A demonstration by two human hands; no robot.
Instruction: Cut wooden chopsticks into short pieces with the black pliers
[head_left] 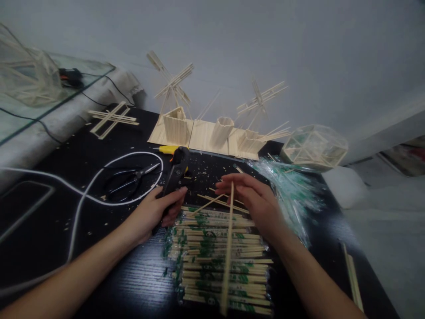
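My left hand [168, 206] is closed around the handle of a black glue gun [179, 166] with a yellow front end pointing left. In my right hand [254, 197] a single wooden chopstick [229, 239] is held near its far end; the stick extends down toward me. Beneath it lie rows of chopsticks in clear and green wrappers [199, 270]. A few loose sticks [212, 204] rest at the top of these rows. To the left of the glue gun, pliers [137, 175] with black handles lie inside a loop of white cord [78, 217].
Three stick-built bases [206, 133] stand at the back, two with windmill-like blades [174, 82]. A separate stick cross [114, 118] lies at left. Crumpled wrappers [288, 190] and a faceted stick frame [315, 146] are at right. Wood bits dot the black table [139, 274].
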